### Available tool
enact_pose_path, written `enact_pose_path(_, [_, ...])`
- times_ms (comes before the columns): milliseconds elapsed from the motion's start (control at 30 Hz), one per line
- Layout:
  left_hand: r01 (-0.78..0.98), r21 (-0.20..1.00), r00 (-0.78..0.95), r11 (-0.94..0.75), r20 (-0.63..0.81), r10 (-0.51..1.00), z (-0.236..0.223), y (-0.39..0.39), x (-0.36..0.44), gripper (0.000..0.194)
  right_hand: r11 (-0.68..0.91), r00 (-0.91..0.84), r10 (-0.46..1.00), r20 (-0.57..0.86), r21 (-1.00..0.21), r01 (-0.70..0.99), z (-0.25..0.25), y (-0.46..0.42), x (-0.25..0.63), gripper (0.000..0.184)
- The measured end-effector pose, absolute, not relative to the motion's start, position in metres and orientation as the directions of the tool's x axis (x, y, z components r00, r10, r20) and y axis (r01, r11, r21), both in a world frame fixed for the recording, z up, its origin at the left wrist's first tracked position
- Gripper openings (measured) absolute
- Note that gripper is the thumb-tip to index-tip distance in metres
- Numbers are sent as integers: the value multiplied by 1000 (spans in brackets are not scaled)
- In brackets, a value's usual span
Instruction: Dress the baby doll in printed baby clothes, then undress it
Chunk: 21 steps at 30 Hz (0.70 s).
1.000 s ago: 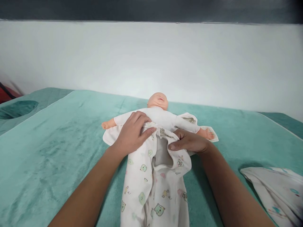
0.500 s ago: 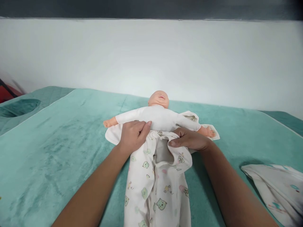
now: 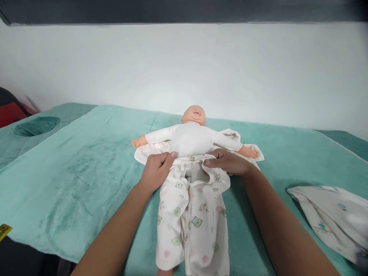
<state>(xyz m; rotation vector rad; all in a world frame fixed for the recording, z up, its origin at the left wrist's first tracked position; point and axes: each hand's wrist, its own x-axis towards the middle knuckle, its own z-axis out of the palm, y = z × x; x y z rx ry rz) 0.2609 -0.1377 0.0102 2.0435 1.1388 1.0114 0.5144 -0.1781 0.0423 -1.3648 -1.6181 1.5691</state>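
A baby doll point(image 3: 189, 140) lies on its back with its arms spread, its upper body and arms covered in white cloth. Over its legs is a white baby garment with two legs point(image 3: 198, 222), printed with green bears. My left hand point(image 3: 156, 168) is closed on the garment's upper edge at one side of the doll's waist. At the other side, my right hand point(image 3: 227, 163) grips the edge of the gaping front opening, thumb on top and fingers largely hidden behind. A bit of the doll's foot point(image 3: 165, 272) shows below one leg.
White cloth point(image 3: 143, 152) spreads beneath the doll's arms. A folded, printed white cloth point(image 3: 336, 218) lies at the right on the green bed cover point(image 3: 71, 180). Behind is a white wall point(image 3: 184, 65). A red and black object point(image 3: 11, 111) stands at the far left.
My left hand has gone from resting with fingers extended on the doll's belly to gripping the garment's edge, moving outward left. The garment's waist is spread wider; the view has shifted slightly.
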Motion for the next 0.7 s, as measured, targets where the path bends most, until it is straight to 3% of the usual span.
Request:
enact_pose_path(300, [426,649,386,-631,500,775,4,-165,249,47,5,-134,988,-72,-865,502,26,-223,488,52])
enact_pose_path(467, [403,678,437,-614,447,780,2,-172,240,45,63,-64,997,30,-787,613,13,-240,480,55])
enact_pose_path(700, [519,682,394,-515,344,852,-1,-177,240,48,59,83,985,154,-740,670,3,-248,466,59])
